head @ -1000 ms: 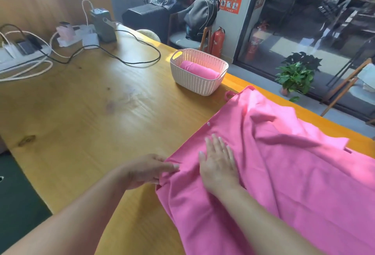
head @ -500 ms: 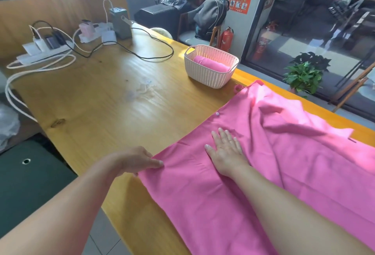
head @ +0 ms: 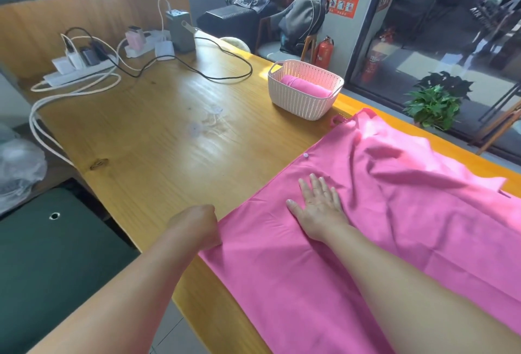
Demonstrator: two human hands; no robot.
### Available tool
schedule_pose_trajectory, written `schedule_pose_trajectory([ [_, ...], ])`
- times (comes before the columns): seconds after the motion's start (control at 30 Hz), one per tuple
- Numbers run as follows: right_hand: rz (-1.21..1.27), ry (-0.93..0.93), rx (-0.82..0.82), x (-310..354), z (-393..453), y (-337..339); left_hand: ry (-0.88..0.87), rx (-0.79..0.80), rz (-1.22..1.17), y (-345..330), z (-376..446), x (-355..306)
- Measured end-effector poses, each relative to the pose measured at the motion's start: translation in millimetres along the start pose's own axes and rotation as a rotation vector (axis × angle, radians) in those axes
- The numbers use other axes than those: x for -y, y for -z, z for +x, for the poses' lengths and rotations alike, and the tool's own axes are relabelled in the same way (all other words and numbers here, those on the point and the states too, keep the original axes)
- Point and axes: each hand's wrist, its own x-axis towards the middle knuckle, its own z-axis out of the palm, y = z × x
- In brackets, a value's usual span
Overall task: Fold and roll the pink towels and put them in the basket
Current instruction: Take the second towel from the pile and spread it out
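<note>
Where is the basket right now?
In the head view the basket sits at the table's far right edge, beyond the spread pink towel, holding one rolled towel.

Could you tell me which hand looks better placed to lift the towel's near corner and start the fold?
Probably the left hand: it grips the pink towel at that corner, while the right hand lies flat mid-cloth.

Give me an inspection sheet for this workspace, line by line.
Surface: wooden table, glare patches.
Job's things: pink towel spread flat, far part rumpled; basket holds a rolled towel.
Clutter: chargers, grey box.
Hands: left hand grips the towel's edge; right hand lies flat on it.
Cables: white and black cables across the far end.
Surroundings: backpack, extinguisher, plant.
</note>
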Motion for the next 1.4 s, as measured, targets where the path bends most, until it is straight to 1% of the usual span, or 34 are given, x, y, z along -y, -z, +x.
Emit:
schedule_pose_trajectory([
  [0.07, 0.045, -0.011, -0.008, 3.6, 0.1, 4.0, -0.057, -0.249, -0.012, -4.1, 1.0, -14.1],
  [0.1, 0.083, -0.013, -0.031, 5.8, -1.1, 6.0, -0.141, -0.372, -0.088, -5.7, 1.1, -25.9],
  [0.13, 0.127, -0.01, -0.068, 8.2, -2.9, 7.7, -0.263, -0.469, -0.187, -7.1, 0.8, -39.4],
  [0.17, 0.169, 0.004, -0.112, 10.2, -5.5, 9.2, -0.398, -0.517, -0.258, -9.3, 0.6, -53.9],
  [0.2, 0.205, 0.026, -0.16, 10.5, -9.3, 10.7, -0.509, -0.517, -0.284, -13.5, 1.2, -69.0],
  [0.23, 0.236, 0.05, -0.21, 9.3, -14.3, 12.2, -0.565, -0.486, -0.278, -19.8, 1.9, -82.1],
  [0.33, 0.294, 0.069, -0.362, -9.8, -32.2, 17.6, -0.521, -0.295, -0.135, -47.5, 6.7, -99.3],
  [0.4, 0.3, 0.014, -0.427, -38.2, -44.9, 22.1, -0.47, -0.221, -0.085, -62.8, 10.4, -100.3],
  [0.43, 0.291, -0.035, -0.443, -58.8, -52.1, 24.4, -0.451, -0.219, -0.067, -65.4, 11.4, -104.0],
  [0.47, 0.274, -0.079, -0.45, -77.3, -57.8, 25.4, -0.426, -0.25, -0.033, -63.8, 11.9, -106.2],
  [0.5, 0.257, -0.128, -0.451, -95.6, -63.6, 26.0, -0.409, -0.314, 0.012, -59.0, 12.4, -110.8],
  [0.57, 0.259, -0.243, -0.449, -132.4, -76.1, 27.8, -0.451, -0.436, 0.073, -41.2, 15.1, -133.5],
  [0.6, 0.268, -0.29, -0.446, -147.4, -80.9, 29.8, -0.499, -0.449, 0.047, -32.1, 18.1, -148.4],
  [0.67, 0.29, -0.357, -0.455, -170.8, -87.4, 36.1, -0.639, -0.398, -0.018, -17.6, 26.3, -180.9],
  [0.73, 0.32, -0.375, -0.508, -189.5, -88.2, 44.7, -0.765, -0.362, -0.06, -6.2, 34.3, -214.9],
  [0.77, 0.338, -0.381, -0.539, -199.0, -86.9, 50.6, -0.792, -0.363, -0.11, -0.8, 39.1, -231.5],
  [0.87, 0.378, -0.433, -0.621, -229.8, -77.2, 72.7, -0.801, -0.351, -0.282, 22.5, 60.1, -277.2],
  [0.97, 0.345, -0.489, -0.684, -265.1, -60.4, 94.1, -0.905, -0.369, -0.292, 50.8, 94.1, -320.5],
  [1.03, 0.316, -0.541, -0.686, -288.4, -49.4, 105.7, -0.912, -0.361, -0.262, 66.5, 118.1, -346.8],
  [1.1, 0.314, -0.621, -0.649, -311.5, -39.8, 113.6, -0.905, -0.374, -0.217, 76.5, 140.1, -374.0],
  [1.17, 0.312, -0.719, -0.569, -333.2, -35.0, 115.3, -0.925, -0.375, -0.192, 82.0, 157.2, -400.7],
  [1.23, 0.296, -0.797, -0.478, -352.9, -37.6, 111.5, -0.969, -0.336, -0.129, 81.8, 173.4, -426.2],
  [1.3, 0.284, -0.824, -0.414, -368.7, -44.9, 103.9, -0.978, -0.293, 0.003, 74.7, 188.6, -441.2],
  [1.37, 0.246, -0.846, -0.377, -381.6, -52.9, 97.2, -0.924, -0.26, 0.076, 60.6, 201.4, -443.6],
  [1.4, 0.209, -0.859, -0.366, -386.9, -55.7, 95.5, -0.895, -0.268, 0.085, 52.0, 206.0, -441.0],
])
